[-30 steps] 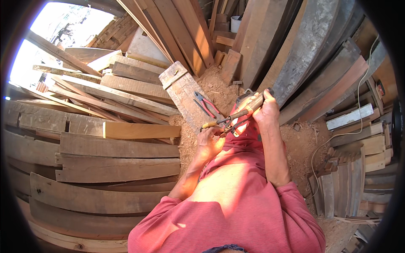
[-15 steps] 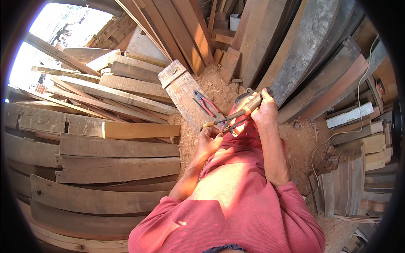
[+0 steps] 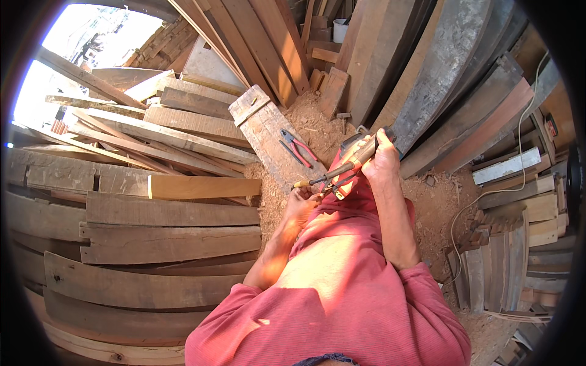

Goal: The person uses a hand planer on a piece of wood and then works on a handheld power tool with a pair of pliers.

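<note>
My right hand is wrapped round the thick brown, wooden-looking body of a long tool at lap height. A dark rod runs from it down towards my left. My left hand has its fingers bent together at a yellowish end piece in line with that rod; exactly what they pinch is partly hidden. Below the rod, a dark thin part and a pale, orange-edged piece lie over my red trousers. Pliers with red-and-black handles rest on a worn plank just ahead.
Stacked boards fill the left side. Tall planks lean ahead, near a white container. A small hammer-like tool stands in the sawdust. On the right a pale cable hangs past more timber.
The rod and yellowish end have shifted slightly between my hands, with a thinner dark stretch now showing beside the yellow end. Both hands stay almost in place.
</note>
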Available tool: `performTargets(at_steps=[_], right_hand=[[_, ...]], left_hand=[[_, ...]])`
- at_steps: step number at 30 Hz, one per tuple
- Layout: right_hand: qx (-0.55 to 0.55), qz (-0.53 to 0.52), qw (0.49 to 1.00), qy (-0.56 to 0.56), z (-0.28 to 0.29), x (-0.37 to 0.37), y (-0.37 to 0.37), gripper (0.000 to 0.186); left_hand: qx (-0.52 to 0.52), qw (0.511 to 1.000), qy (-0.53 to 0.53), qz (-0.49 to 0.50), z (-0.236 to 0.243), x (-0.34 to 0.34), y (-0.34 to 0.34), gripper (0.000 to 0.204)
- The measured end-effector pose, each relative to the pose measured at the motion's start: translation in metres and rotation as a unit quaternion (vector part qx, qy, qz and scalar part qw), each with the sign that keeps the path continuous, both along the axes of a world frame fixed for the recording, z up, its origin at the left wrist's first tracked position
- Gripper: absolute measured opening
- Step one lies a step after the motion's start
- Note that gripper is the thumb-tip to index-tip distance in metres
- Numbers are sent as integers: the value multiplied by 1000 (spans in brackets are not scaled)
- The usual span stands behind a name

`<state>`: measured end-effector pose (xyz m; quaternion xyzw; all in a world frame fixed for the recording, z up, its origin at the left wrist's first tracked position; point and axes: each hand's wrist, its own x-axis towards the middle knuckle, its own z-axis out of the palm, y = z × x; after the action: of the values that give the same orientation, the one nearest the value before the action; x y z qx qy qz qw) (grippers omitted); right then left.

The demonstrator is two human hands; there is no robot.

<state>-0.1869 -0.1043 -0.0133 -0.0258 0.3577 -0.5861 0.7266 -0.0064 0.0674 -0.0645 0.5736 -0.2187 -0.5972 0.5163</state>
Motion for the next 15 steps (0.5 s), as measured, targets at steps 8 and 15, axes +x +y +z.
performTargets(at_steps=[8, 15], right_hand=[[64, -73, 994, -43, -1, -16, -15, 23], [83, -93, 991, -48, 4, -18, -13, 13]], left_hand=[[-109, 994, 4, 32, 2, -15, 16, 12], [-77, 994, 4, 71, 4, -25, 8, 12]])
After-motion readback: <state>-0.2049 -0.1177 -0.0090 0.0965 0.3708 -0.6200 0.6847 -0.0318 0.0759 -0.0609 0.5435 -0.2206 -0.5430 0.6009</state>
